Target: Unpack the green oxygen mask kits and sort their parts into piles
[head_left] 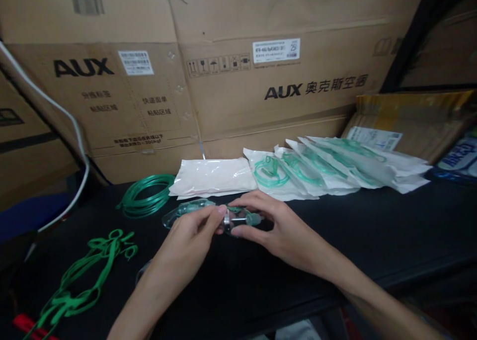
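Observation:
Both my hands meet over a clear greenish plastic oxygen mask (244, 219) with a metal strip on it. My left hand (199, 225) pinches its left side, thumb on top near the strip. From the right, the fingers and thumb of my right hand (263, 218) close around its other end. Part of the mask is hidden by my fingers. Just beyond my left hand lies more clear greenish plastic (188, 207), partly covered; I cannot tell whether it is a separate piece. A coil of green tubing (146, 195) rests behind it, and green elastic straps (87, 275) lie to the left.
At the back stand white packets: a blank-faced stack (214, 177) and several overlapping pouches (272, 173) with green tubing inside. Large cardboard boxes (223, 96) form a wall behind the black table (372, 230). A white cable (80, 136) hangs at left; a red object (32, 327) lies near the front-left corner.

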Motion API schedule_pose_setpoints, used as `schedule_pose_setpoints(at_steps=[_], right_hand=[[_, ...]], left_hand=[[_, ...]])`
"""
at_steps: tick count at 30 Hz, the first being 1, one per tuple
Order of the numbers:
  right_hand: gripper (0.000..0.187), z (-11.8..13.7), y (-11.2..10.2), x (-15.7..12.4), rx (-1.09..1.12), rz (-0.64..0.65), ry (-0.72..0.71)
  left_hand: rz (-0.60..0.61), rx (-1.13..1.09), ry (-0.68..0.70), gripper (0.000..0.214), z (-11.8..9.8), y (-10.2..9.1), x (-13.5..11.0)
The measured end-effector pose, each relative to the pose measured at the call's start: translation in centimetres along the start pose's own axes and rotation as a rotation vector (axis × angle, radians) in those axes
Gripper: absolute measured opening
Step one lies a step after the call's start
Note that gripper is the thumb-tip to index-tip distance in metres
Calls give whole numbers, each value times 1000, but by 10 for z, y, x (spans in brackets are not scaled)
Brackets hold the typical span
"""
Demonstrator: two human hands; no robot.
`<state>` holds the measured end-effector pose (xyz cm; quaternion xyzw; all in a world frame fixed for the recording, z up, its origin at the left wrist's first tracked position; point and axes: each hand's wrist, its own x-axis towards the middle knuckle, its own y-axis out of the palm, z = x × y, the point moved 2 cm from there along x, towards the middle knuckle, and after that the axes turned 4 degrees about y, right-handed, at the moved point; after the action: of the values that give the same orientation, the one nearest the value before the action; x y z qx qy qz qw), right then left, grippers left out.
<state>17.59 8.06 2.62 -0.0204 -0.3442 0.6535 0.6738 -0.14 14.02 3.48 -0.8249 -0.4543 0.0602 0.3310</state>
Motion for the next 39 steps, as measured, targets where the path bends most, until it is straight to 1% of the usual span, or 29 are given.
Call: schedule_pose_setpoints(at_steps=[3, 5, 8, 12, 16, 20, 23, 26, 28, 32, 34, 36, 39], right_hand=[[32, 3, -1, 0, 52, -55, 82], [31, 5, -1, 1, 49, -45, 101], [26, 7, -4, 2, 42, -33, 118], [22, 8, -7, 3, 112, 10, 172], [21, 7, -4, 3, 229, 57, 233], [12, 7, 3, 4, 350, 50, 288], [8, 8, 8, 3, 393, 41, 316], [8, 8, 9, 3, 378, 51, 294], [8, 8, 9, 3, 338, 44, 268], [9, 6, 7, 5, 235, -17, 250], [10, 5, 6, 6, 182, -48, 238], [11, 5, 5, 6, 135, -80, 214], [13, 5, 4, 5, 96, -115, 186]], left_hand=[[-34, -16, -2, 43, -2, -4, 0], [-47, -58, -16, 41, -1, -5, 1], [-60, -153, -42, 35, 1, -6, 5], [-70, -256, -46, 29, -1, -9, 6], [-13, -286, -36, 31, -3, -7, 4], [18, -270, -44, 37, -3, -2, 2], [30, -260, -59, 35, -4, -1, -1], [34, -207, -71, 33, -5, 0, -2], [-3, -158, -74, 32, -5, 0, -2], [-209, -58, -43, 29, -7, -2, -3], [-259, 8, 12, 26, -9, -4, -4], [-227, 55, 66, 26, -12, -3, -4], [-174, 81, 94, 28, -12, -2, -4]])
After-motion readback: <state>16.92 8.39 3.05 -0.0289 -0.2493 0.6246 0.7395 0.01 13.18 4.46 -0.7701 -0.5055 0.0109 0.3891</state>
